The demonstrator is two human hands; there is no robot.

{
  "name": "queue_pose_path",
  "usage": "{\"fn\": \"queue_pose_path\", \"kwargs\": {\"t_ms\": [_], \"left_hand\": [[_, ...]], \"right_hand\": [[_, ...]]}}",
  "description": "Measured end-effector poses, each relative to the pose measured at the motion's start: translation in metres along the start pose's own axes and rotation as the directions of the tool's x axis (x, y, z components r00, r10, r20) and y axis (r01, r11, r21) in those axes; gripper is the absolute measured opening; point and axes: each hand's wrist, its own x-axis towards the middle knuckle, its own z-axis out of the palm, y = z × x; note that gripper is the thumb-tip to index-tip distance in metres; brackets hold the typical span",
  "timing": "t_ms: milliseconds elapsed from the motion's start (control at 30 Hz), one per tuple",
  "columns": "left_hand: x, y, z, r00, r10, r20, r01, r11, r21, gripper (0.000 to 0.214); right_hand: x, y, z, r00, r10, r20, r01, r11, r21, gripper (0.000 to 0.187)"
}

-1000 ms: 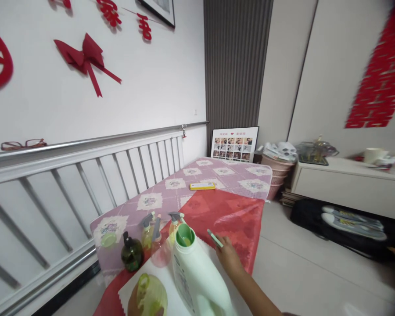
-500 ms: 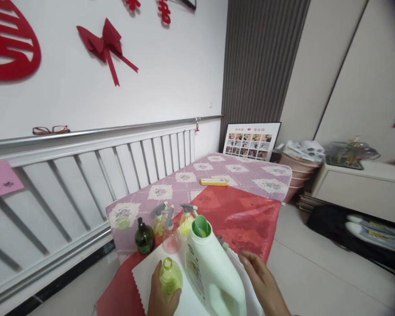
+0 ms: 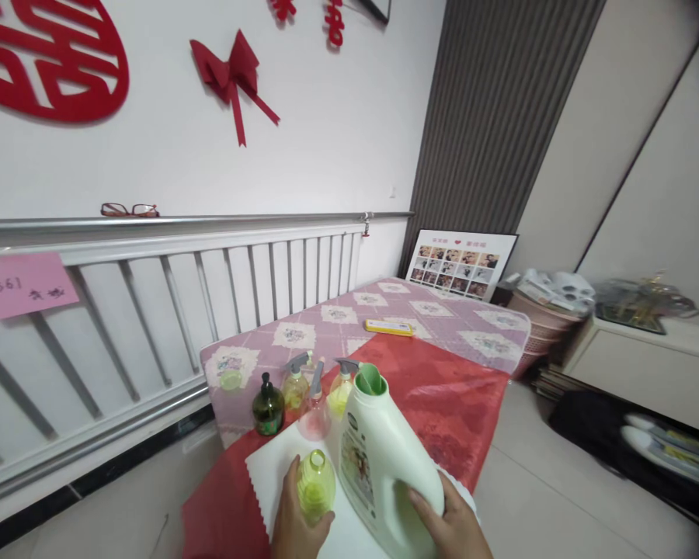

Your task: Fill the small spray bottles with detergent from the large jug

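Observation:
My left hand [image 3: 296,516] is wrapped around a small yellow-green bottle [image 3: 316,487] with an open neck. In my right hand [image 3: 451,516] is the handle of a large pale green jug [image 3: 378,458], its uncapped green spout at the top tilted slightly left. Behind them stand a pink spray bottle [image 3: 314,419], a yellow spray bottle [image 3: 341,396] and another yellowish spray bottle [image 3: 295,390]. A dark green pump bottle [image 3: 268,409] is to their left. The bottle and jug are over a white cloth [image 3: 268,463] with a scalloped edge.
Under the white cloth lies a red cloth [image 3: 466,396] on a table with a purple patterned cover [image 3: 349,299]. A yellow box [image 3: 389,328] and a green cap [image 3: 231,380] rest there. A radiator [image 3: 227,279] runs along the wall; pink baskets [image 3: 541,318] stand right.
My right hand has moved in and taken hold of the jug's handle. My left hand still holds the small bottle. The view has shifted, so things appear farther right.

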Motion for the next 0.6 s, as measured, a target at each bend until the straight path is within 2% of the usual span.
{"fn": "queue_pose_path", "kwargs": {"t_ms": [233, 333, 500, 600], "left_hand": [[0.001, -0.002, -0.002, 0.998, -0.067, 0.019, 0.067, 0.998, -0.012, 0.091], [0.003, -0.004, -0.003, 0.994, -0.083, 0.065, 0.083, 0.997, -0.004, 0.090], [0.004, -0.003, -0.007, 0.991, -0.076, 0.111, 0.078, 0.997, -0.012, 0.089], [0.003, 0.004, -0.009, 0.989, -0.076, 0.126, 0.078, 0.997, -0.018, 0.088]], "right_hand": [[0.032, -0.067, -0.038, 0.993, 0.012, 0.120, -0.009, 1.000, -0.030, 0.040], [0.043, -0.088, -0.055, 0.977, 0.046, 0.206, -0.036, 0.998, -0.052, 0.038], [0.055, -0.104, -0.071, 0.937, 0.071, 0.341, -0.032, 0.992, -0.119, 0.046], [0.053, -0.105, -0.074, 0.951, 0.046, 0.304, 0.007, 0.986, -0.168, 0.052]]}}
